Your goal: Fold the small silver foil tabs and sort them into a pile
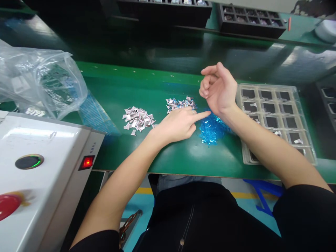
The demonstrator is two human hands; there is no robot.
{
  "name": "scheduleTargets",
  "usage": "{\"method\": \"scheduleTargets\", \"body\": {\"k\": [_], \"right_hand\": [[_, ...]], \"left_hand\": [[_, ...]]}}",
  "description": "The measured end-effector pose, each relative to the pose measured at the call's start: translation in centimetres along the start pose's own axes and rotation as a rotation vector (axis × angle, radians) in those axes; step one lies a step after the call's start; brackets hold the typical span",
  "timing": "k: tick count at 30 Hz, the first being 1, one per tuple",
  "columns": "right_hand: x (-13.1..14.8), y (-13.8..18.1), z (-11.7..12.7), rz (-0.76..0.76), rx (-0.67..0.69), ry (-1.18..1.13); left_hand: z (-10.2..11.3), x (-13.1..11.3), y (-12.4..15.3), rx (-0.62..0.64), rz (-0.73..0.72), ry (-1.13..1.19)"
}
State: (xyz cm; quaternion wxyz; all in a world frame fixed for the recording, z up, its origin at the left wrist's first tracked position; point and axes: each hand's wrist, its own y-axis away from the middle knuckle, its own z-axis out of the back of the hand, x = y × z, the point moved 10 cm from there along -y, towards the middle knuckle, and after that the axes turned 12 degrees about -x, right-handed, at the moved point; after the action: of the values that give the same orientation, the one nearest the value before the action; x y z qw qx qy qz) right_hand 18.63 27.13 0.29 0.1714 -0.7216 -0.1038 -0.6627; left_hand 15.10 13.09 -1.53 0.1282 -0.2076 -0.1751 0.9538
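Observation:
My left hand (181,122) hovers over the table between the small parts, its index finger stretched out towards my right wrist and its other fingers curled; nothing shows in it. My right hand (219,85) is raised palm-inward with loosely bent fingers apart and no visible object in them. Below my wrists lies a heap of blue plastic film pieces (212,131). Behind my left hand is a pile of small metal parts with blue bits (181,103), partly hidden. Left of it sits another pile of small silvery-pink metal parts (138,119).
A clear compartment tray (294,112) with dark pads and a few small parts lies at right, partly under my forearm. At left are a clear plastic bag (60,80), blue film sheets (97,112) and a white machine (52,140). Black divided boxes (252,24) stand on the shelf.

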Motion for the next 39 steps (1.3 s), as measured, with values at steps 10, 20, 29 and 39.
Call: {"method": "scheduleTargets", "body": {"k": [10,20,29,39], "right_hand": [[2.7,-4.1,3.5,0.480,-0.098,0.532],[-2.1,-6.5,5.2,0.370,0.400,0.893],[-1.8,-6.8,6.1,0.410,0.479,0.870],[-1.7,-6.4,6.0,0.438,0.472,0.861]], "left_hand": [[3.9,3.5,0.5,-0.284,0.275,0.283],[7.2,5.7,1.5,-0.612,0.363,0.353],[7.0,5.6,1.5,-0.583,0.374,0.352],[6.7,5.7,1.5,-0.570,0.362,0.366]]}}
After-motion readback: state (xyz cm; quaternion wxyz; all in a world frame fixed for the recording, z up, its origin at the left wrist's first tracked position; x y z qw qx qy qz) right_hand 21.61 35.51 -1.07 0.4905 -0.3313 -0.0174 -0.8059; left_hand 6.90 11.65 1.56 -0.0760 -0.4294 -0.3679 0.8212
